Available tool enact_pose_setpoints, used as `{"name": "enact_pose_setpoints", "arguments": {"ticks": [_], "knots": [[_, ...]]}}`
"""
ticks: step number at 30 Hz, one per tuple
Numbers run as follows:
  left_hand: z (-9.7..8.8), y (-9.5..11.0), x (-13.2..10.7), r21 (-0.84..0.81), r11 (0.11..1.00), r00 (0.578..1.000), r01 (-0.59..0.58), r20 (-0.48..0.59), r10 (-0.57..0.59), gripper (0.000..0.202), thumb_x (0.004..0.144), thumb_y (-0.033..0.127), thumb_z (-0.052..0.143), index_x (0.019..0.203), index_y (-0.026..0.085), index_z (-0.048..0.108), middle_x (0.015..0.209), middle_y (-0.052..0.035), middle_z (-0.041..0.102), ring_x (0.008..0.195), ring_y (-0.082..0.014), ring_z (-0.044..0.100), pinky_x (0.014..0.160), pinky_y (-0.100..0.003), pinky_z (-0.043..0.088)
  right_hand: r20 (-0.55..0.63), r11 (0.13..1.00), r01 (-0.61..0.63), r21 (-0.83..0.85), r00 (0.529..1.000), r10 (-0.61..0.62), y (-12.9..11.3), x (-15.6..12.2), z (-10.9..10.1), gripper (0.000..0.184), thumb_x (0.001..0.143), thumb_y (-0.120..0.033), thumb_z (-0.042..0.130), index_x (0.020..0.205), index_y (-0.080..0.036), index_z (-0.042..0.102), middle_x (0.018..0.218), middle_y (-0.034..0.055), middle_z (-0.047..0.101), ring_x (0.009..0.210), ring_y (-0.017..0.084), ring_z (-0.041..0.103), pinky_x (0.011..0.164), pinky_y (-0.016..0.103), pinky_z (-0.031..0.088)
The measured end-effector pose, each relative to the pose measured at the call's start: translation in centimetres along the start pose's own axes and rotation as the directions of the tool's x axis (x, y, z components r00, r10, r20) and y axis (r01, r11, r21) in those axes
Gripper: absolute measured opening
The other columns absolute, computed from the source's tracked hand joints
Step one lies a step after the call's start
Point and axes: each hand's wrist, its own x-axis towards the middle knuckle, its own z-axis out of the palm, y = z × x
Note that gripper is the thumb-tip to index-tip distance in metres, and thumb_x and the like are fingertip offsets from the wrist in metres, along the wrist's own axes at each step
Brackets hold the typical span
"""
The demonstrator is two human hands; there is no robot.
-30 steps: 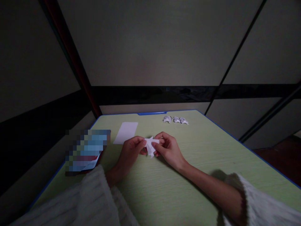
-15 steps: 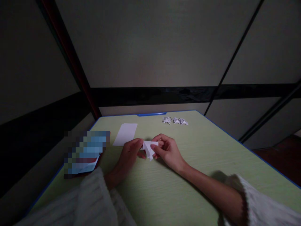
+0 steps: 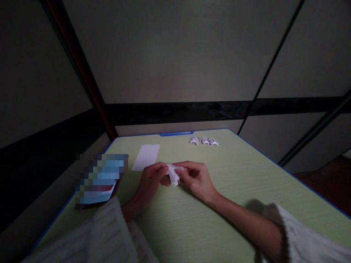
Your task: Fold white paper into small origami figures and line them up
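Observation:
A small piece of folded white paper point(image 3: 173, 176) is held between both hands above the middle of the table, with a pointed flap hanging down toward me. My left hand point(image 3: 152, 179) pinches its left end between thumb and fingers. On the other side, my right hand point(image 3: 195, 178) is closed on the right part, its thumb pressing the front face and its fingers behind. The fingers hide the paper's back and both its ends.
White paper sheets point(image 3: 146, 157) lie behind my left hand. Three folded paper figures point(image 3: 204, 140) sit near the far edge. At left lies a flat tablet-like object point(image 3: 105, 179), its surface blurred. The pale green table point(image 3: 233, 175) has a blue edge and meets a panelled wall.
My right fingers have shifted left along the back of the folded paper, covering more of its top and right part. My left hand stays nearly in place, still pinching it.

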Motion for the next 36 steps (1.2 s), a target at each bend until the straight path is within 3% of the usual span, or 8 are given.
{"name": "enact_pose_setpoints", "arguments": {"ticks": [16, 24, 36], "knots": [[0.15, 0.10, -0.22, 0.006, 1.000, 0.999, -0.015, 0.042, 0.014, 0.019, 0.069, 0.029, 0.049, 0.063, 0.012, 0.055, 0.055, -0.0001, 0.054, 0.049, -0.0101, 0.050, 0.038, -0.018, 0.042, 0.010, 0.998, 0.028, 0.048, 1.000, -0.028, -0.45, 0.03, 0.08, 0.014, 0.062, -0.020, 0.058, 0.069, -0.015, 0.068, 0.053, 0.0026, 0.060, 0.040, 0.007, 0.046, 0.039, 0.018, 0.036], [-0.04, -0.46, -0.02, -0.061, 0.998, 0.999, -0.002, 0.038, 0.004, 0.021, 0.070, 0.031, 0.047, 0.058, 0.015, 0.053, 0.051, 0.0024, 0.050, 0.045, -0.0094, 0.049, 0.037, -0.018, 0.041, 0.033, 0.999, 0.046, 0.000, 0.998, -0.046, -0.21, -0.11, 0.06, 0.016, 0.064, -0.016, 0.055, 0.073, -0.014, 0.068, 0.052, 0.0025, 0.059, 0.041, 0.007, 0.047, 0.040, 0.019, 0.035], [-0.11, -0.52, -0.03, -0.035, 0.999, 0.997, -0.030, 0.064, 0.032, 0.023, 0.071, 0.026, 0.048, 0.052, 0.014, 0.052, 0.045, 0.0034, 0.049, 0.043, -0.0077, 0.044, 0.042, -0.018, 0.036, 0.072, 0.996, 0.086, -0.040, 0.994, -0.083, -0.27, -0.24, 0.23, 0.016, 0.067, -0.017, 0.053, 0.074, -0.013, 0.067, 0.054, 0.0025, 0.059, 0.043, 0.007, 0.048, 0.042, 0.018, 0.038]]}}
